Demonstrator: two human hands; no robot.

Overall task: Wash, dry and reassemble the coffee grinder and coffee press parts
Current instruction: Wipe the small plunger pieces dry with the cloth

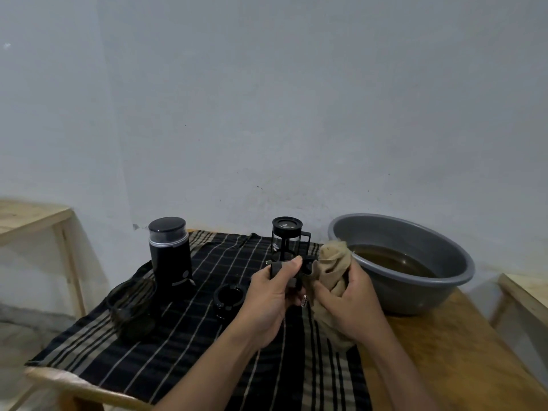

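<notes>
**Holding a small black plastic part against a crumpled beige cloth**

The left hand grips the part, thumb on top and fingers curled beneath. The right hand clutches the cloth, bunched against the part's right end. Below them a dark striped fabric covers the wooden table. On it stand a black cylindrical coffee grinder, far left, and a glass coffee press beaker in a black frame, just behind the hands. A black ring-shaped piece lies left of the left hand. A grey plastic basin of brownish water sits to the right.
</notes>
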